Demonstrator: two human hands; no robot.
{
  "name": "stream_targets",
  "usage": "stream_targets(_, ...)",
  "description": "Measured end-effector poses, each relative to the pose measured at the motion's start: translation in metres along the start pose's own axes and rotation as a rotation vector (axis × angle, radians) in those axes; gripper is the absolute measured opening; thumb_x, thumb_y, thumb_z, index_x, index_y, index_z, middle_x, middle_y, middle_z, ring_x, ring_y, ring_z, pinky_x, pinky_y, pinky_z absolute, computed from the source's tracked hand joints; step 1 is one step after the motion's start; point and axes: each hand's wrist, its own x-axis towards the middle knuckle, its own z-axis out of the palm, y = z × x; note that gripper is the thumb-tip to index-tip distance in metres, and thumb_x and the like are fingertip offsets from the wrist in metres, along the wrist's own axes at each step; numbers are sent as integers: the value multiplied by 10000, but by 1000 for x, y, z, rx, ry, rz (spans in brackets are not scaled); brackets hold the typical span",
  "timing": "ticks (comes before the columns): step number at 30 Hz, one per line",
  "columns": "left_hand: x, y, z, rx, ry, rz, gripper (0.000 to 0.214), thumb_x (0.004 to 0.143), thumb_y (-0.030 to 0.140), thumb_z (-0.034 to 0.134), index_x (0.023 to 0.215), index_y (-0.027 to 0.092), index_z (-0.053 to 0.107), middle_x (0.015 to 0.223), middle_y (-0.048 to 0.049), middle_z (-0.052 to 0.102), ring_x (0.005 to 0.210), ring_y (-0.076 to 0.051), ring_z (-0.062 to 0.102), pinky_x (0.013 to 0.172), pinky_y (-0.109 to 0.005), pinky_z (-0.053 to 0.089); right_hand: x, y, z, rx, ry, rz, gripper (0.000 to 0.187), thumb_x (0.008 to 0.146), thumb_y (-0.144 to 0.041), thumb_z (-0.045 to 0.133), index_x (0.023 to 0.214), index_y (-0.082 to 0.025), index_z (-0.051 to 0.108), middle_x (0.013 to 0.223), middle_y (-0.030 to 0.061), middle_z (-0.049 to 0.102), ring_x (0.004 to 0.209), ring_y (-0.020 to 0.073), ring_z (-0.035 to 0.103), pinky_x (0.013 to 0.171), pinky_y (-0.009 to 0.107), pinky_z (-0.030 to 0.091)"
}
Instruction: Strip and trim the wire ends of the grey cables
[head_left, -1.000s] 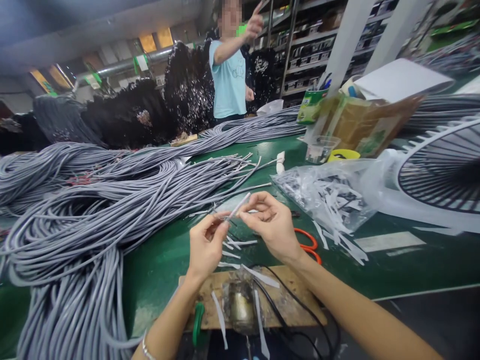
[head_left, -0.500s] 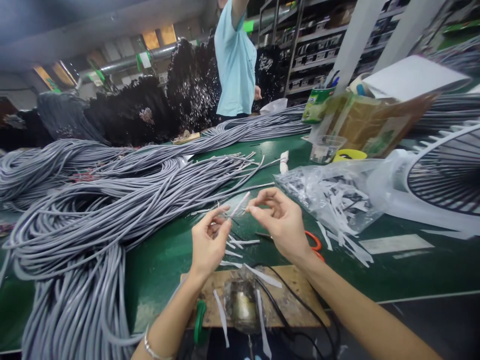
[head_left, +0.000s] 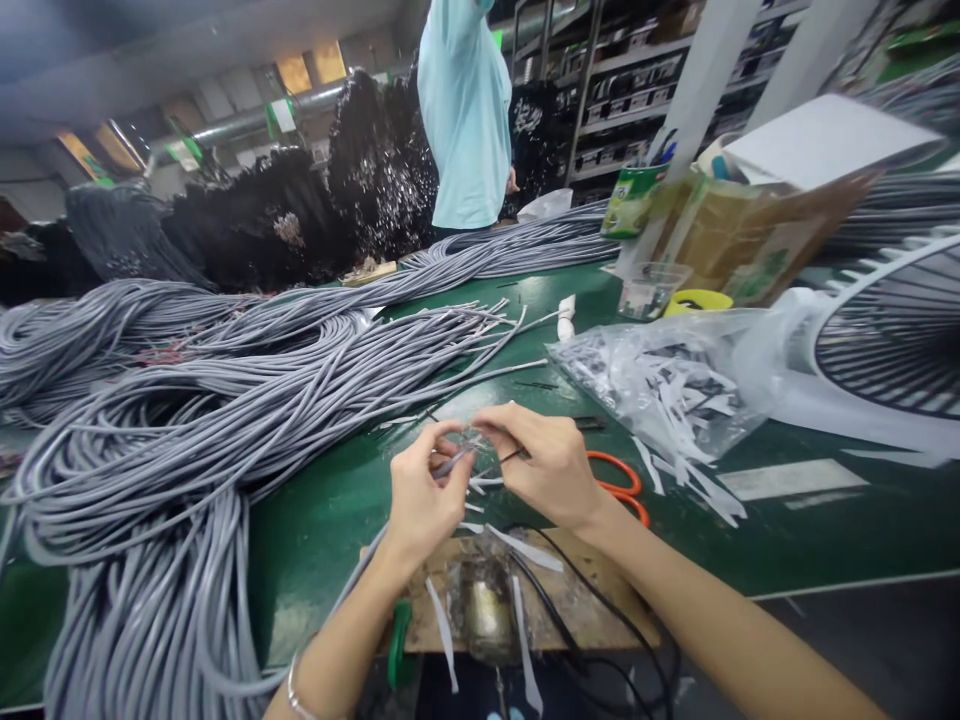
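My left hand [head_left: 424,495] pinches the end of a grey cable [head_left: 450,462] just above the green table [head_left: 337,520]. My right hand [head_left: 544,465] is closed in a pinch right beside it, fingertips meeting the cable end, on thin wires or a small strip that I cannot make out. Below the hands lies a wooden board [head_left: 570,600] with a metal pot [head_left: 484,610] set in it and white strips across it. Orange-handled scissors [head_left: 619,485] lie just right of my right hand.
Large piles of grey cables [head_left: 187,420] fill the table's left side. A clear bag of white strips [head_left: 667,385], a white fan guard [head_left: 885,340] and a cardboard box [head_left: 742,230] stand at the right. A person in a light blue shirt [head_left: 465,120] stands beyond the table.
Both hands have dropped lower and drawn together. The white strip that stood up between the fingers no longer shows. The person at the back has raised an arm.
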Motion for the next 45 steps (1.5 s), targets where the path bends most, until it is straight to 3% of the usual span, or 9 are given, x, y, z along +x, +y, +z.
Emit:
stream_targets(8,1,0,-2,13,40,19,272,709,185,620,979,168,593,628,33,529,442,-49,457,415,-125,361,2,1,-6,36,-110,-15,255,864,-132,454,1079,-180,583,913,41,706,748,148,672,636,215,504)
stream_targets(13,0,-3,-1,40,11,40,281,710,171,614,990,174,594,607,35,525,429,-50,438,388,-123,327,-3,3,0,-95,-59,-160,303,828,-45,395,1011,-162,607,805,38,710,611,132,652,543,213,461)
stream_targets(18,1,-5,1,112,21,68,246,703,162,603,948,156,612,601,22,533,430,-64,453,374,-136,317,-5,0,6,-158,-121,-199,348,759,7,322,993,-100,557,812,81,670,612,148,629,498,230,420)
stream_targets(24,3,-10,-3,256,70,185,215,727,168,568,916,149,667,726,-47,639,576,-119,544,475,-183,408,-2,-6,-1,175,-28,6,155,828,-62,386,865,-166,494,737,20,609,540,102,566,493,191,418)
stream_targets(30,2,-5,-5,92,29,124,199,774,238,572,914,155,687,841,-58,671,679,-129,583,597,-201,454,1,-8,-5,466,225,340,46,844,-154,482,854,-199,480,775,-10,570,568,79,565,490,161,442)
stream_targets(35,3,-4,-6,30,104,121,183,750,318,637,788,161,723,618,-2,591,508,-80,470,472,-181,376,-1,-15,-2,524,278,352,93,838,-176,511,913,-207,465,776,-9,575,490,69,531,415,165,399)
stream_targets(38,4,-5,-7,-119,110,39,257,744,379,630,698,138,706,545,15,540,415,-64,431,399,-183,356,-4,-18,0,464,306,311,93,839,-174,514,912,-210,470,763,-16,590,405,51,460,371,173,346)
stream_targets(41,5,-4,-7,-221,112,-38,323,723,435,636,686,116,674,497,13,551,373,-78,460,374,-190,382,-6,-18,3,330,214,242,48,829,-185,545,861,-196,510,685,-30,592,358,43,392,364,188,317)
stream_targets(45,4,-3,-5,-251,126,-69,378,716,489,627,640,120,593,409,30,509,316,-82,451,338,-181,372,-6,-17,10,189,44,152,53,824,-222,579,823,-168,577,645,-15,624,410,65,459,433,197,375)
